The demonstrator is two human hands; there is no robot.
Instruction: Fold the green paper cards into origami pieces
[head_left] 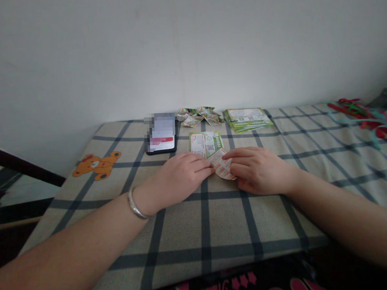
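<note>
A green and white printed leaflet [209,148] lies on the checked cloth in front of me, its near corner folded over. My left hand [178,177], with a silver bangle at the wrist, rests on the cloth and pinches the folded part from the left. My right hand [256,170] holds the same folded part from the right, fingers pressed together on the paper. Both hands touch the leaflet and almost meet.
A black phone [161,133] lies behind my left hand. Several folded paper pieces [199,116] and a stack of leaflets [247,119] sit near the wall. Red and green ribbons [364,113] lie at the far right. A bear print [96,164] marks the cloth.
</note>
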